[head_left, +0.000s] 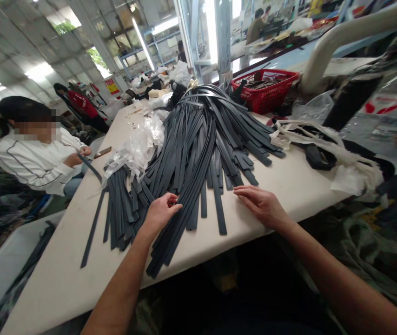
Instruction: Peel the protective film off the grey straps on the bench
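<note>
Long dark flat strips (198, 177) lie in a big fanned bundle on the pale table, their near ends toward me. My left hand (162, 213) is at the left side of a group of long strips, fingers curled and thumb close to the index finger. Whatever sits between those fingertips, if anything, I cannot make out. To the right, my right hand (261, 205) rests low over the table with its fingers stretched out, just beside the strip ends. Nothing shows in it.
Crumpled clear plastic (132, 149) lies over the strips on the left. A red basket (266, 90) stands behind, with pale cloth strips (310, 135) at right. Across the left table edge (55, 232), a person in white (34, 158) handles a dark strip.
</note>
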Available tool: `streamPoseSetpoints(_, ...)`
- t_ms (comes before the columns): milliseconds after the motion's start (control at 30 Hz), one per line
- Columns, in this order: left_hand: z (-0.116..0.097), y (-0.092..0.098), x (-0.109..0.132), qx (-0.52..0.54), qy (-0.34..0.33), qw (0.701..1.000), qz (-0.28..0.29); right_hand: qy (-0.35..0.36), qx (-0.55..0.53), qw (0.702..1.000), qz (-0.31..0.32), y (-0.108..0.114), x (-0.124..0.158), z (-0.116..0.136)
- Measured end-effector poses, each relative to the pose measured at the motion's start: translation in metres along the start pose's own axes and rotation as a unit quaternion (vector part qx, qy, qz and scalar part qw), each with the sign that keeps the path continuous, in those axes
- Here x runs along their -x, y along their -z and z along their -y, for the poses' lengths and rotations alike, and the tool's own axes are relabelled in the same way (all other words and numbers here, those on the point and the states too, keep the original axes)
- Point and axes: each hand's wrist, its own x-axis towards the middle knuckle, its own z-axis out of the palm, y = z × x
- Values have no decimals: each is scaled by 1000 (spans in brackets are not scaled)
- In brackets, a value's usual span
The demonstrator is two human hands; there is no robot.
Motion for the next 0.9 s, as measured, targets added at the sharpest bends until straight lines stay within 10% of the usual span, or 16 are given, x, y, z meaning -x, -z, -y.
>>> streamPoseSetpoints(367, -6, 2, -2, 14, -65, 998, -21, 14, -9, 999, -28, 4, 3, 3)
streamPoseSetpoints(500, -44, -1, 49, -137, -271, 948, -96, 87, 60, 994, -27, -1, 2, 24)
streamPoseSetpoints(667, -77, -22, 88, -202, -475, 856, -30, 240, 104, 954, 144, -15, 2, 60)
streamPoseSetpoints(900, -62, -17, 84, -36, -336, 940, 55, 234, 41, 940, 246, -10, 16, 47)
